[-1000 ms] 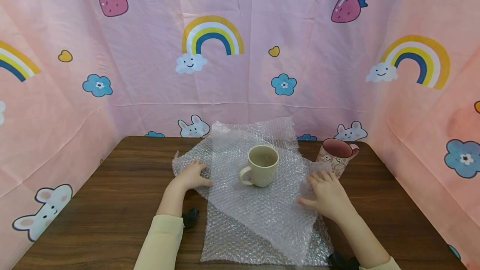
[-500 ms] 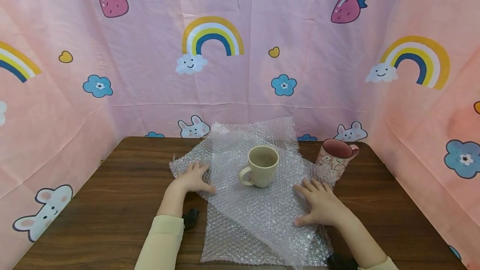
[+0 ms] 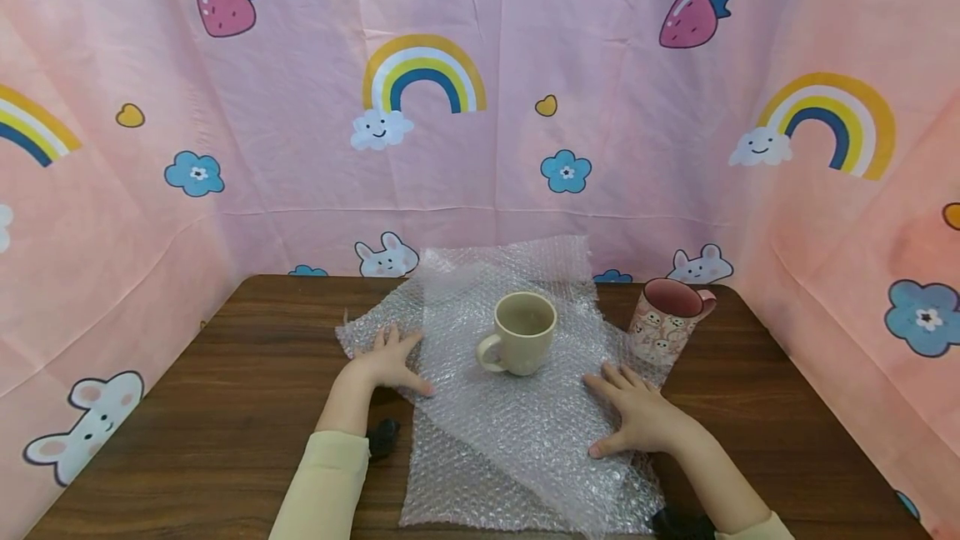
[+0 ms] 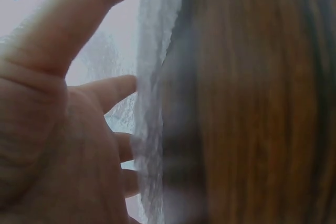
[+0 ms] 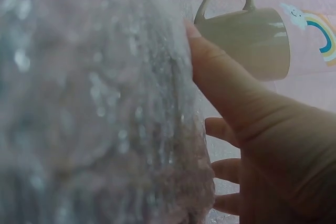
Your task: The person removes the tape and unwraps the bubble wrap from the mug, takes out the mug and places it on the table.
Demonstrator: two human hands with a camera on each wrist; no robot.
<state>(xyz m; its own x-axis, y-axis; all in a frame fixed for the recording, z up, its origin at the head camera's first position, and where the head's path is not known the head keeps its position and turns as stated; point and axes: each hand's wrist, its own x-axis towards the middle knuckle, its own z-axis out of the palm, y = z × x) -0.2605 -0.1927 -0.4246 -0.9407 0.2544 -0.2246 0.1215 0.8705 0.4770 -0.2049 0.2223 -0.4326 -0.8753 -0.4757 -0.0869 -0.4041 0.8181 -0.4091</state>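
A cream mug (image 3: 525,336) stands upright on overlapping sheets of bubble wrap (image 3: 495,465), its handle toward the left. My left hand (image 3: 386,363) rests with spread fingers on the wrap's left corner; in the left wrist view its fingertips (image 4: 126,84) touch the sheet. To the right of the mug my right hand (image 3: 637,415) lies on the bubble wrap, fingers spread and thumb apart. The right wrist view shows that thumb (image 5: 220,72) on the wrap, with the cream mug (image 5: 252,40) beyond it.
A pink patterned mug (image 3: 667,323) stands at the back right, partly behind the wrap's right corner. Dark wooden table (image 3: 225,423) shows around the sheets. A pink printed cloth (image 3: 495,173) hangs behind and at both sides.
My right hand has moved back toward me and a little left, away from the wrap's right corner by the pink mug. My left hand has spread its fingers slightly. The cream mug stays put.
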